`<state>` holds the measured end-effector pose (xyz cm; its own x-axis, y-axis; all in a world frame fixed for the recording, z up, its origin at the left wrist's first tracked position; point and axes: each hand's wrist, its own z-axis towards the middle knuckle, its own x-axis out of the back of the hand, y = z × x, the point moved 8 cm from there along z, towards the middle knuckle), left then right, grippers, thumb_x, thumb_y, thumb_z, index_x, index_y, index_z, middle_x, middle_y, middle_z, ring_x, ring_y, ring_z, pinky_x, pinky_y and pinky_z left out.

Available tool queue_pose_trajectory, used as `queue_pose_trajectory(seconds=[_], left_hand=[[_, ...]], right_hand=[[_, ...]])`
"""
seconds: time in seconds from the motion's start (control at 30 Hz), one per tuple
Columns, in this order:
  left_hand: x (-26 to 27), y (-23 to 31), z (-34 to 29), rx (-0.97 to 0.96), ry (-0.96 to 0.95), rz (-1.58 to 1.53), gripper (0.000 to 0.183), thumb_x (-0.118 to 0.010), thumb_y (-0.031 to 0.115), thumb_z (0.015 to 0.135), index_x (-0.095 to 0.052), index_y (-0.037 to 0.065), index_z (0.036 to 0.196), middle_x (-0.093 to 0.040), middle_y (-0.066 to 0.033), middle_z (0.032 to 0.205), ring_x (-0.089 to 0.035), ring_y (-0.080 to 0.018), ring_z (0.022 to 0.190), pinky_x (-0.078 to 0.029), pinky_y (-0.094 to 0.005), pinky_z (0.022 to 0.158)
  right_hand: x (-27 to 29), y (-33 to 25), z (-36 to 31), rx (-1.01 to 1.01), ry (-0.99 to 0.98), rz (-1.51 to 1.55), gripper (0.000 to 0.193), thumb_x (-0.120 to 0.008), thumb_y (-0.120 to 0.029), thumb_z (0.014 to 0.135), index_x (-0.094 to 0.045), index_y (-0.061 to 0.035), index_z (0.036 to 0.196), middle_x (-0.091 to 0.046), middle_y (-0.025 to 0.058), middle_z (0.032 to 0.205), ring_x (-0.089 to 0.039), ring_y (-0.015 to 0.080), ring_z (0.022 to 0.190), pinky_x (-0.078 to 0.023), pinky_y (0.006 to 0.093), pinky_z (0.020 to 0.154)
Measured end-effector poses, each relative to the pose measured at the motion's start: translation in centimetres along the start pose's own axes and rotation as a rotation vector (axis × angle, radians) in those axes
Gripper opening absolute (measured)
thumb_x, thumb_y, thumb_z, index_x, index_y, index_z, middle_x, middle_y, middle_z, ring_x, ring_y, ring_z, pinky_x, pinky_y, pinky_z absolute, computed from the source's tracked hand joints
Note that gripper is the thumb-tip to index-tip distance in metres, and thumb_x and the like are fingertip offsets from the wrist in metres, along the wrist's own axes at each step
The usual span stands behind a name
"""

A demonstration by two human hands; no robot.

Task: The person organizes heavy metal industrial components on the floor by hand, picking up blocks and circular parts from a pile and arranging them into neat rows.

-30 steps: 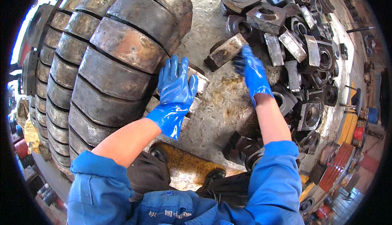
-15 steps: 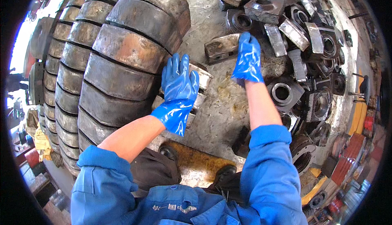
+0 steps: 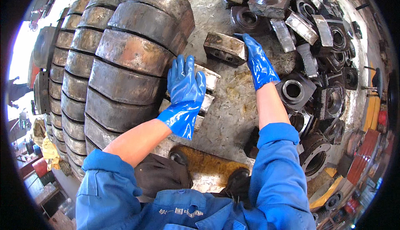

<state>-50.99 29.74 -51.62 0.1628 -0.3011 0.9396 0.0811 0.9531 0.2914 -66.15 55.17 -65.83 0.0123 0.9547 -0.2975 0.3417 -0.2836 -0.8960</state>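
Observation:
My left hand (image 3: 185, 82), in a blue rubber glove, lies with fingers stretched over a light metal block (image 3: 207, 77) beside the large row of dark metal segments (image 3: 121, 82). The palm hides part of that block. To the right, my gloved right hand (image 3: 259, 61) is against the right end of a worn, thick metal block (image 3: 225, 48). Its fingers are straight and reach along the block's far right corner. The thumb cannot be made out. This block sits on the grey floor, a little apart from the segments.
Heaped at the right are several dark metal blocks with round holes (image 3: 293, 89) and bare steel blocks (image 3: 283, 35). A flanged ring (image 3: 315, 159) stands near my right sleeve. Below my hands, a yellowish board (image 3: 212, 162) lies between my dark shoes.
My right hand has shifted from over the block's right end to its outer side. The block has turned slightly, its left end farther away. My left hand stays nearly in place.

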Motion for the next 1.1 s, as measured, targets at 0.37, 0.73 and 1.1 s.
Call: queue_pose_trajectory(seconds=[0.37,0.73,1.1], left_hand=[[0.1,-0.4,-0.1,0.033,-0.009,0.026,0.064,-0.063,0.032,0.104,-0.051,0.002,0.16,-0.047,-0.0319,0.165,-0.047,-0.0528,0.149,-0.037,-0.0606,0.124],[0.0,0.0,-0.4,-0.035,0.066,0.084,0.069,-0.062,0.034,0.106,-0.045,-0.003,0.161,-0.049,-0.0329,0.162,-0.049,-0.052,0.148,-0.038,-0.0613,0.122],[-0.9,-0.6,-0.5,-0.004,-0.001,0.089,0.069,-0.056,0.036,0.109,-0.042,-0.003,0.164,-0.043,-0.0345,0.167,-0.046,-0.0543,0.15,-0.035,-0.0605,0.126]], right_hand=[[-7.2,-2.4,-1.3,0.172,-0.216,-0.397,0.039,-0.056,-0.029,0.111,-0.079,-0.0001,0.124,-0.078,0.0107,0.125,-0.069,0.0208,0.116,-0.05,0.0351,0.107],[-12.2,-3.7,-6.4,0.089,-0.208,-0.282,0.044,-0.055,-0.037,0.111,-0.075,-0.0041,0.133,-0.074,0.0101,0.132,-0.064,0.0214,0.126,-0.044,0.0361,0.116],[-4.5,-16.0,-4.9,1.088,0.519,-1.588,0.048,-0.078,-0.038,0.09,-0.074,-0.0141,0.132,-0.071,0.0116,0.141,-0.064,0.0327,0.134,-0.043,0.0576,0.115]])
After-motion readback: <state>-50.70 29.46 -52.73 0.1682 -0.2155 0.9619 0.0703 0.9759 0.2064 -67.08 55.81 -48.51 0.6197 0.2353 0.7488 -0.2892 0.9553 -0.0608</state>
